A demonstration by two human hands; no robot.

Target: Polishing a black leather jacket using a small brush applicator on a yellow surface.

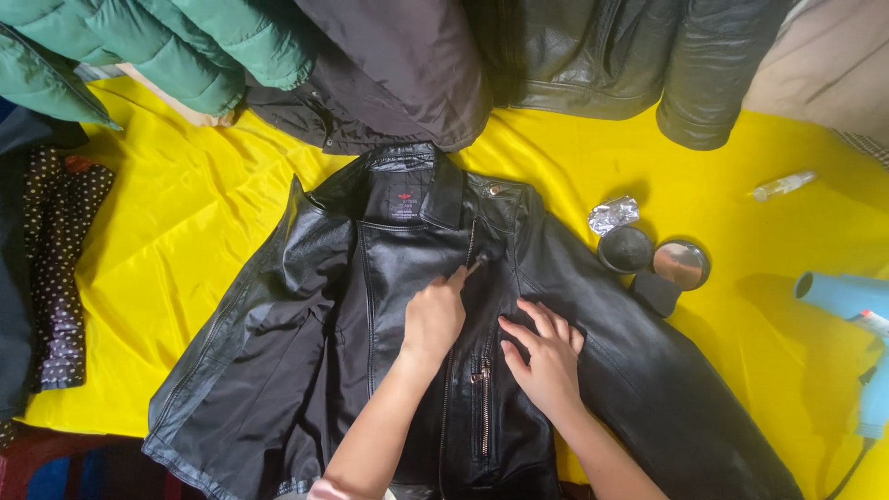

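A black leather jacket (389, 306) lies open and face up on a yellow sheet (185, 213) covering the surface, collar away from the person. The left hand (433, 315) has its grip pressed together on a small dark applicator (474, 266), whose tip touches the right front panel just below the lapel; what kind of tool it is cannot be told. The right hand (546, 352) lies flat on the leather beside the chest zip pocket (482, 407), fingers spread, holding nothing and pinning the panel. Just right of the jacket's shoulder sit an open round tin (625, 248), its lid (682, 264), a dark sponge block (657, 292) and a crumpled piece of foil (613, 215); a small clear spray bottle (783, 184) and a light blue hair dryer (847, 310) lie further right. More coats, including a green puffer jacket (167, 46), line the far edge. In my judgement the work goes best with the flat hand kept close to the tool so the leather stays taut, with short light strokes, and with the tool kept clear of the zip teeth and seams.
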